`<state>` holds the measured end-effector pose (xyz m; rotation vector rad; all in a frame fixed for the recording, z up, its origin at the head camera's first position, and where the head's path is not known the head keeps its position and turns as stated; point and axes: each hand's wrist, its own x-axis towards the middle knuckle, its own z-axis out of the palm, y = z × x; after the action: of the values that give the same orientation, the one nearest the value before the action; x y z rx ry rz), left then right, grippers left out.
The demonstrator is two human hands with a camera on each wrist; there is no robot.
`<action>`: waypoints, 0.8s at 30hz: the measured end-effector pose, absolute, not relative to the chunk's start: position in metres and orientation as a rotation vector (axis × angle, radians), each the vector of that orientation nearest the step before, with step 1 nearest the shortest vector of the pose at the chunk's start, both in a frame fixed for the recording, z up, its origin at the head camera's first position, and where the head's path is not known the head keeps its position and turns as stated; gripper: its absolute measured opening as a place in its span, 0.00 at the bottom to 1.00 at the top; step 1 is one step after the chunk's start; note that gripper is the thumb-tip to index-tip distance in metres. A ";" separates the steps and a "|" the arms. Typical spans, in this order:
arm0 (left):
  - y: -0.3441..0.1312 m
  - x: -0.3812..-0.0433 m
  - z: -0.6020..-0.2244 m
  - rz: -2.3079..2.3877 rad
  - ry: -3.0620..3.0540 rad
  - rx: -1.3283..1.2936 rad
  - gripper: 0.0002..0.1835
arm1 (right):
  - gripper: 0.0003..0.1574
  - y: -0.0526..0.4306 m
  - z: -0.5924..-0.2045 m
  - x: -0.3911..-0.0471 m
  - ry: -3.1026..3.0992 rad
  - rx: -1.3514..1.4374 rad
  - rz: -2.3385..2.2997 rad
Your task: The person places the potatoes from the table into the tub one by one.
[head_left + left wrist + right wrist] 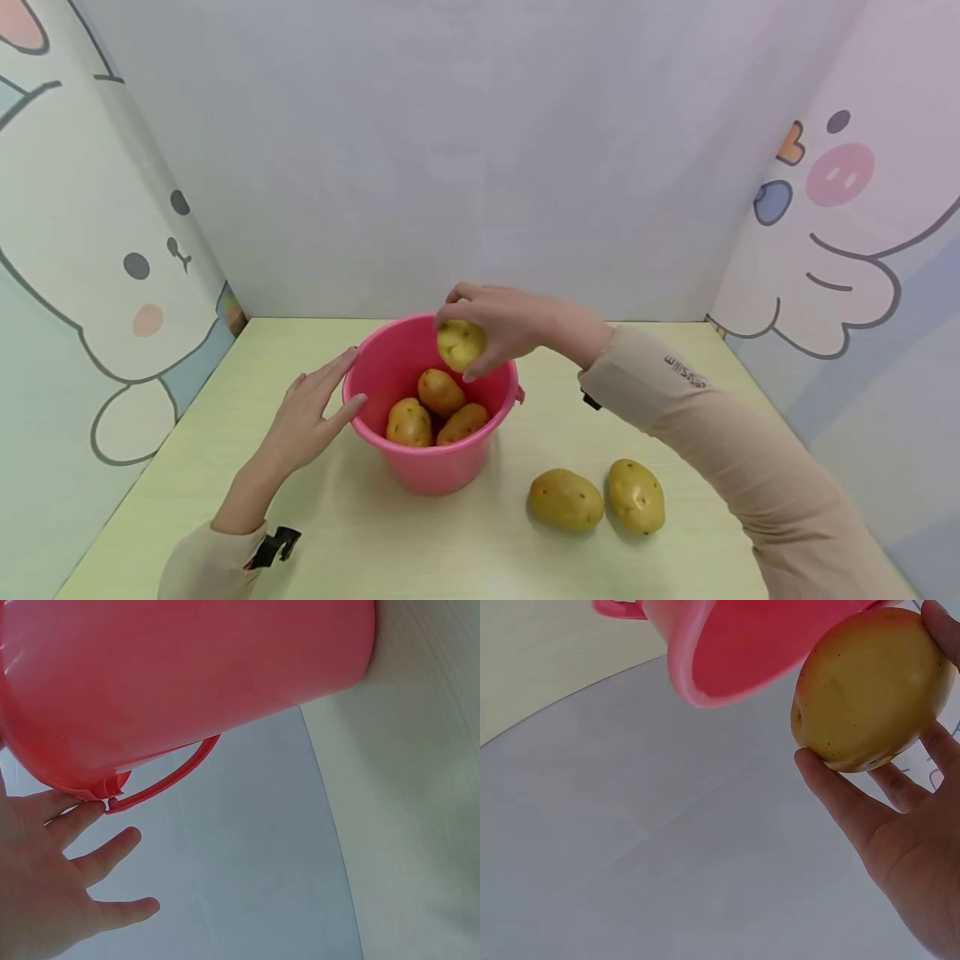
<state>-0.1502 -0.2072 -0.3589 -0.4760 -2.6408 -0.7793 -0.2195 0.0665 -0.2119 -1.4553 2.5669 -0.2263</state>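
A pink bucket (438, 471) stands on the table with several potatoes inside, one of them a potato (409, 423) at the left. Over the bucket's opening, my right hand (510, 321) grips another potato (459, 345) between thumb and fingers. The right wrist view shows this held potato (874, 690) close up beside the bucket's rim (697, 682). My left hand (307, 417) rests against the left side of the rim, fingers spread. In the left wrist view its fingertips touch the rim near the handle's hinge (112, 791).
Two potatoes lie on the table right of the bucket: a potato (566, 500) and, beside it, a smaller potato (636, 497). The bucket's handle (169, 780) hangs down at its far side. A white backdrop (480, 167) rises behind the table, with cartoon-printed panels at both sides.
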 end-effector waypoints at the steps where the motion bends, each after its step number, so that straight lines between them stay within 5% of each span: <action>1: -0.207 -0.150 -0.359 -0.779 -2.641 -0.475 0.37 | 0.35 0.064 -0.212 -0.220 2.564 -1.458 -0.226; 24: -0.207 -0.149 -0.357 -0.778 -2.658 -0.482 0.37 | 0.39 0.020 -0.211 -0.229 2.559 -1.269 -0.191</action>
<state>-0.1492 -0.2070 -0.3571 -0.4816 -2.6575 -0.7775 -0.2291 0.0205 -0.2113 -1.2692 2.5594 -0.1912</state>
